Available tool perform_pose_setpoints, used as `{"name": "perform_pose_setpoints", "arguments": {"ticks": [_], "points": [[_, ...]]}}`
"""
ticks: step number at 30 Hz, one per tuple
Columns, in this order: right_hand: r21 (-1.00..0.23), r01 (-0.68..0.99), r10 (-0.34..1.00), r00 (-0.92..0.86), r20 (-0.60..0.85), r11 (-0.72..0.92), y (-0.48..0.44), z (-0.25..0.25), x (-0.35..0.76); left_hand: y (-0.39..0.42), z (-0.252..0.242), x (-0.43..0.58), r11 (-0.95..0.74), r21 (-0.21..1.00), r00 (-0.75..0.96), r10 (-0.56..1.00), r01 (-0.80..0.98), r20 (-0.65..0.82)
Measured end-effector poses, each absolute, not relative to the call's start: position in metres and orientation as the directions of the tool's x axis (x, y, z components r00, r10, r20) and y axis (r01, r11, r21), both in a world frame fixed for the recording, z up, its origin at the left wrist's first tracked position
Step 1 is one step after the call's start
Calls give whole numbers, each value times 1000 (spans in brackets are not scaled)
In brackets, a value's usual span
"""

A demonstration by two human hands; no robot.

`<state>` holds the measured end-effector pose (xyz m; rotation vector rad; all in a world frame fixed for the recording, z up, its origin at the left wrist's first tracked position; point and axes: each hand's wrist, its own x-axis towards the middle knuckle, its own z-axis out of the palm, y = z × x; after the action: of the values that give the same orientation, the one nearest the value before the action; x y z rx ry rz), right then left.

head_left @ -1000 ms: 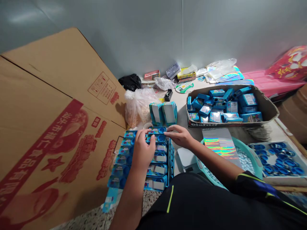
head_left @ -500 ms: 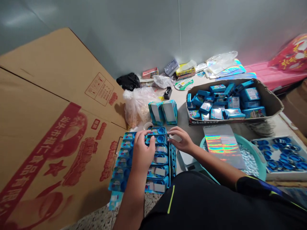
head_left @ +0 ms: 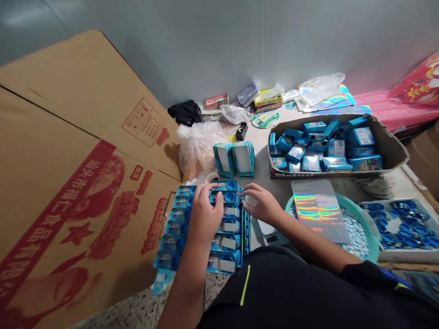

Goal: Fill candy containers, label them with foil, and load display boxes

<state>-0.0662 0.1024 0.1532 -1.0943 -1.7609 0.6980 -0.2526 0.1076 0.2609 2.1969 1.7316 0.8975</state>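
Two columns of flat-lying blue printed boxes (head_left: 224, 239) fill the table in front of me, several with round blue end openings and pale windows. My left hand (head_left: 206, 211) lies over the upper part of these boxes, thumb and index finger apart, the fingertips by the top boxes. At the right ends of the upper boxes is my right hand (head_left: 261, 204), with curved fingers, a gap between thumb and index, and the tips at the edge. Whether the fingertips press on a box cannot be made out.
A large carton (head_left: 78, 183) stands at the left. Blue cartons (head_left: 236, 160) stand upright behind the boxes. At the right are an open cardboard box (head_left: 394, 155) of blue boxes, a teal basin (head_left: 373, 235) of pale pellets under a shiny sheet (head_left: 318, 210), and a tray (head_left: 408, 253) of blue round parts.
The view has shifted slightly. Both hands stay at the upper boxes with nearly the same finger positions.
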Motion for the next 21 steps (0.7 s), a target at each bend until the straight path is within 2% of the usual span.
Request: {"name": "perform_pose_setpoints", "arguments": {"ticks": [4, 9, 17, 21], "points": [[-733, 552, 916, -197, 348, 397, 102, 161, -71, 108, 261, -252, -312, 489, 148, 927, 815, 345], [-619, 679, 916, -241, 319, 395, 104, 164, -75, 108, 262, -252, -314, 478, 148, 924, 820, 352], [-546, 721, 899, -269, 346, 426, 102, 160, -78, 109, 263, -250, -358, 404, 207, 906, 842, 370], [-584, 692, 903, -277, 330, 425, 104, 159, -76, 110, 264, -249, -362, 371, 222, 903, 855, 369]]}}
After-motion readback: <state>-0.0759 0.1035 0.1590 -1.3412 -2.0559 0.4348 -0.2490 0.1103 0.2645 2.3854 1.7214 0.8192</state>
